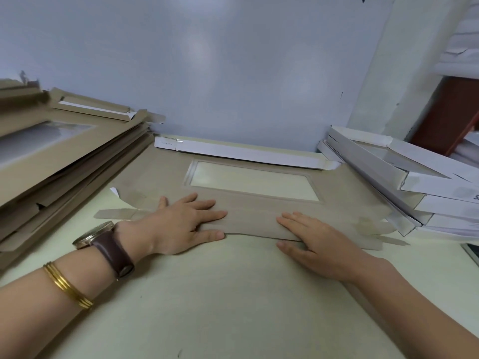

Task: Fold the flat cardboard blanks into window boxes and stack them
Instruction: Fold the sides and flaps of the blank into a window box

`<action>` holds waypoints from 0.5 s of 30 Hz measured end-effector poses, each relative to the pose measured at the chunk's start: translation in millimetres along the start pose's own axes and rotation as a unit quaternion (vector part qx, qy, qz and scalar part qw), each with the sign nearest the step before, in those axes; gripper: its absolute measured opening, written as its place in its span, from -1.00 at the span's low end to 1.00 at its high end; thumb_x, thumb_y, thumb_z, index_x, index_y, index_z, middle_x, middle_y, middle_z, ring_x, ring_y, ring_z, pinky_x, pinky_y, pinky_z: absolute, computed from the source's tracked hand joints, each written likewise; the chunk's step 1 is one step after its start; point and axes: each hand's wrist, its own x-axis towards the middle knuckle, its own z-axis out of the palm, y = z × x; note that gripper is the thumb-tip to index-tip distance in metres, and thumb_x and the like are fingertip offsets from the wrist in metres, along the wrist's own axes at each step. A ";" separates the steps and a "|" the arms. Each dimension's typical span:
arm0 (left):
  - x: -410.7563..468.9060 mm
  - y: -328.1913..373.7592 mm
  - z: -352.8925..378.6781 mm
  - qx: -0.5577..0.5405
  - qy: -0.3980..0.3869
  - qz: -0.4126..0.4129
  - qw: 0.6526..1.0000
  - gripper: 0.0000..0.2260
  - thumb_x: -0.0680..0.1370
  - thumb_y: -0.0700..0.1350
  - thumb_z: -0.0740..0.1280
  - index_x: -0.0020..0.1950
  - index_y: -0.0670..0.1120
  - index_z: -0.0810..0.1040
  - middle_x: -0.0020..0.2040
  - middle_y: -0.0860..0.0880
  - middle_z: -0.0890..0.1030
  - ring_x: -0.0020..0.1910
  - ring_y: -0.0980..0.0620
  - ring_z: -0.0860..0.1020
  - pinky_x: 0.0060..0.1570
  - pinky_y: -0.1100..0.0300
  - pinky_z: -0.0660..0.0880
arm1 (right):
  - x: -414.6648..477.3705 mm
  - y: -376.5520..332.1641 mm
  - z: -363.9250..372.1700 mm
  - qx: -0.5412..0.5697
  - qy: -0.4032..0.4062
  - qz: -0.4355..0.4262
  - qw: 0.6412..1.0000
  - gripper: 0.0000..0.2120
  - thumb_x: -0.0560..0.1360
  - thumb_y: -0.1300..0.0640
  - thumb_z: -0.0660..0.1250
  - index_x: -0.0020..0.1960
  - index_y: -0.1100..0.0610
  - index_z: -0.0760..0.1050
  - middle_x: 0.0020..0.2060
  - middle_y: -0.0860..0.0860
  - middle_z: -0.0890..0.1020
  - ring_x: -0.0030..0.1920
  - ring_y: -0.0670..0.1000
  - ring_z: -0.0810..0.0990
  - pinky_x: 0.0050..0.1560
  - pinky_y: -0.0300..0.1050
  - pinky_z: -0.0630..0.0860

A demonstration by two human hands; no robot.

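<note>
Pale table (233, 294), grey wall behind. Pile of flat blanks (51, 156) upper left, finished boxes (414, 177) stacked at right. Working blank (259, 218) lies centre frame. Left hand (181, 224) and right hand (313, 239) both flat, fingers straight, pressing its near flap. I'd slide them outward along the crease with even pressure.

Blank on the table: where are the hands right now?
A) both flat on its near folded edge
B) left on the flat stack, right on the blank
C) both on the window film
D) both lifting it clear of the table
A: the left hand and right hand lie with straight fingers on the near edge of the blank.
</note>
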 end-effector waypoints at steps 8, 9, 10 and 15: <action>2.4 1.1 -9.1 0.020 -0.013 -0.005 1.000 -0.46 0.57 0.20 0.16 0.52 0.31 0.05 0.56 0.24 -0.01 0.56 0.10 -0.08 0.45 -0.27 -0.03 | 3.5 17.7 -10.3 -0.016 0.048 -0.009 0.999 -0.47 0.47 0.36 0.17 0.41 0.07 0.40 0.38 -0.07 0.46 0.38 -0.03 0.40 0.36 -0.22 0.25; 2.8 1.3 -9.8 0.025 -0.009 -0.004 1.000 -0.47 0.59 0.16 0.15 0.53 0.29 0.06 0.56 0.24 0.00 0.56 0.11 -0.07 0.45 -0.27 0.00 | 4.6 19.4 -9.1 -0.021 0.055 -0.010 0.998 -0.47 0.47 0.37 0.15 0.40 0.07 0.41 0.37 -0.06 0.47 0.37 -0.02 0.41 0.35 -0.19 0.27; 3.0 1.1 -10.5 0.029 -0.004 0.000 1.000 -0.49 0.60 0.12 0.14 0.53 0.28 0.07 0.56 0.24 0.01 0.56 0.11 -0.05 0.46 -0.25 0.03 | 5.4 20.8 -7.6 -0.026 0.061 -0.011 0.998 -0.47 0.48 0.38 0.14 0.40 0.06 0.42 0.37 -0.06 0.48 0.37 -0.01 0.41 0.35 -0.18 0.28; 0.2 -4.6 -18.3 0.048 0.042 0.055 0.996 -0.50 0.56 -0.11 0.18 0.50 0.14 0.27 0.50 0.14 0.29 0.45 0.11 0.28 0.38 0.24 0.23 | 5.9 24.9 -8.9 -0.044 0.064 -0.010 0.997 -0.45 0.46 0.36 0.13 0.39 0.01 0.42 0.33 -0.07 0.51 0.34 -0.01 0.43 0.30 -0.15 0.32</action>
